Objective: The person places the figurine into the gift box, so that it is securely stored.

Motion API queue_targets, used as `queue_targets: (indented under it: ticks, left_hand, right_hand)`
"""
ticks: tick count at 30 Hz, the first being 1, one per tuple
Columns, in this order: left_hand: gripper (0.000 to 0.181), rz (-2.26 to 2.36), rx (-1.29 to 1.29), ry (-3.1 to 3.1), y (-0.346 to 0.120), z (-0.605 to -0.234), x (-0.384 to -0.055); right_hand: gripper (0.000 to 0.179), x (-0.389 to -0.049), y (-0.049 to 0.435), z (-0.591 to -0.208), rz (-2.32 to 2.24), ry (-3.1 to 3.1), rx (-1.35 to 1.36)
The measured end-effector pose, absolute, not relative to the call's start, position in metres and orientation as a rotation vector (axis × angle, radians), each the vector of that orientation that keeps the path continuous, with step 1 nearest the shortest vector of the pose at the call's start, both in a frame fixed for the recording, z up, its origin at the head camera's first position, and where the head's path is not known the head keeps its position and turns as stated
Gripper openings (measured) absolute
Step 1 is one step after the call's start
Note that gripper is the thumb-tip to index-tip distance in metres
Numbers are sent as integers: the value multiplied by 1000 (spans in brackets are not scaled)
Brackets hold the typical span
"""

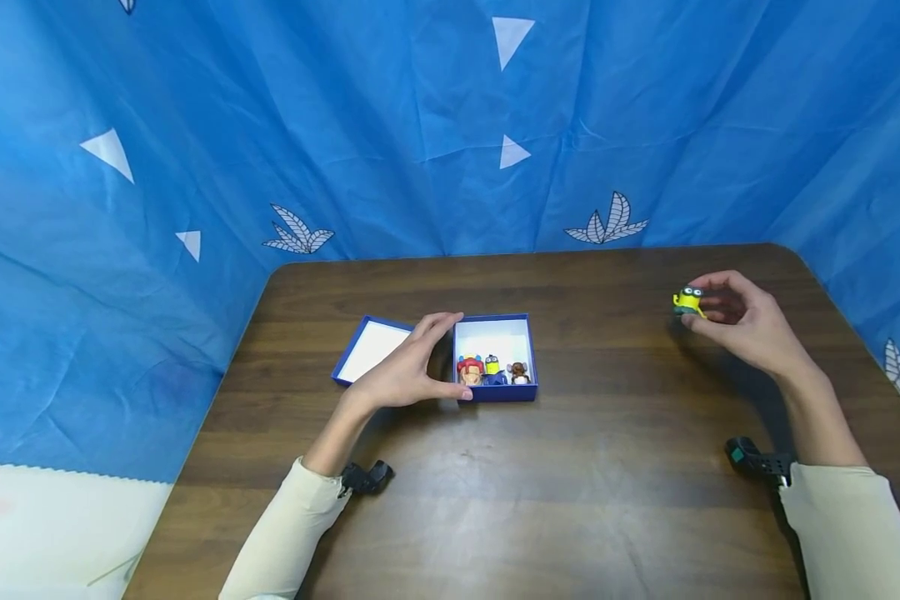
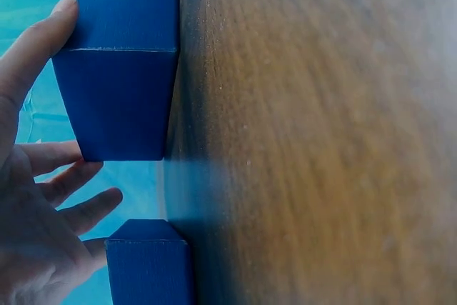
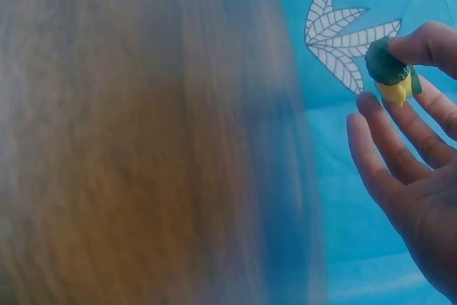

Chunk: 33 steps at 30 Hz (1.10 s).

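On the table, a small blue box (image 1: 504, 394) with a white inside stands uncovered. My left hand (image 1: 401, 375) grips its left side, thumb at the front corner and fingertips at the back. Three toy figures lie along the box's front: a red-and-tan one (image 1: 470, 372), a yellow one (image 1: 492, 367) with goggles and a dark brown one (image 1: 519, 372). Far to the right, my right hand (image 1: 757, 329) pinches a yellow-and-green Minion figure (image 1: 688, 300) between thumb and fingers, above the table. The right wrist view shows its dark green bumpy part (image 3: 385, 62) under the thumb.
The blue box lid (image 1: 371, 346), white inside facing up, lies left of the box, partly behind my left hand. A blue patterned curtain (image 1: 420, 125) hangs behind the brown wooden table (image 1: 570, 500). Each wrist wears a black camera mount (image 1: 367, 477).
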<state>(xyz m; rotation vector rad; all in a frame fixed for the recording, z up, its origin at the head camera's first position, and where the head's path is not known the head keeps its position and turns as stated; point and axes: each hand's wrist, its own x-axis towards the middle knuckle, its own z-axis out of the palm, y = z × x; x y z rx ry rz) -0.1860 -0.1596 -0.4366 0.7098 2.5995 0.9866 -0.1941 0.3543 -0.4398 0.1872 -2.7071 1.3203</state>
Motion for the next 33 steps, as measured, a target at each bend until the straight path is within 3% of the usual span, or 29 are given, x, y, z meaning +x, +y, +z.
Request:
queue_targets:
  ticks: [33]
  left_hand:
    - [119, 988, 709, 2595, -160, -434, -185]
  right_hand:
    - [49, -191, 323, -429, 1278, -2721, 250]
